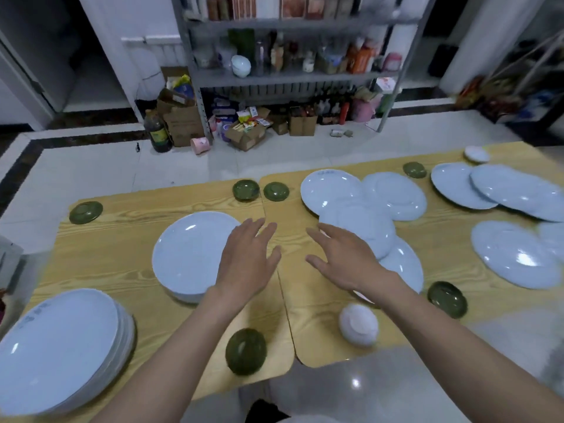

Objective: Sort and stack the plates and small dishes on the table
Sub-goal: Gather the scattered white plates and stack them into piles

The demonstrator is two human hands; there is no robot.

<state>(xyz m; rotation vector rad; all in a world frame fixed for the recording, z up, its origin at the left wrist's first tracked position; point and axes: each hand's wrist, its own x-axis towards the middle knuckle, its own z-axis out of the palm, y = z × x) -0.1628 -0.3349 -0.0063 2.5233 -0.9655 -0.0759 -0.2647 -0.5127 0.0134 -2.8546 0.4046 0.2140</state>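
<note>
Left hand (pixel 247 257) and right hand (pixel 338 257): fingers spread wide, holding nothing, poised over the wooden table (pixel 128 236). Round pale-blue ceramic plates: tall stack (pixel 61 346) near-left, short stack (pixel 189 257) beside the left hand, overlapping loose cluster (pixel 360 209) under the right hand, likely next for gathering. Small round green dishes (pixel 246 351): scattered singly, unsorted.

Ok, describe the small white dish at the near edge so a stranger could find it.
Go to the near edge of the table, just left of the right forearm. The white dish sits there between the front green dish and the right green dish. Unlike them it is pale and lies upside down, base ring up.
</note>
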